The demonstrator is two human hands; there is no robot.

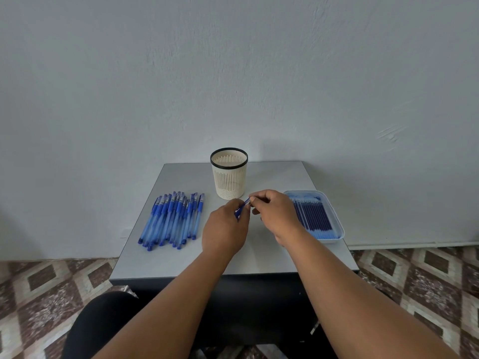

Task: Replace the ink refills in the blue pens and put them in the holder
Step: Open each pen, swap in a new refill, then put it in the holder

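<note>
Head view, nearest first: two bare forearms are extended from 6 o'clock over the near edge of the grey table (181, 265), with a dark-clad knee seen below at 7 o'clock.

At the centre of the tabletop a single blue pen (242, 207) is held between both hands. The left hand (225, 230) is curled round its lower part, so that most of the barrel is hidden in the fist. The right hand (276, 215) pinches the upper end with thumb and fingertips. Whether the pen is being unscrewed or pulled apart cannot be told, and no refill is seen drawn out of it.

At 9 o'clock from the hands, the remaining blue pens (172, 220) are laid in a tight row, touching one another, caps towards the wall. At 3 o'clock, just beside the right hand, a shallow pale tray (335, 216) is set, with the dark ink refills (315, 216) lined up in it side by side.

At 12 o'clock, just beyond the hands, the cream slotted holder (229, 174) stands upright; no pen is seen in it.

The step in hand is judged to be the opening of the first pen, so the task is barely begun. For the next move, the two halves would need to be separated, the old refill withdrawn, and a fresh one fetched from the tray at 3 o'clock; a firm hold by the left hand would be called for while the right is freed.
</note>
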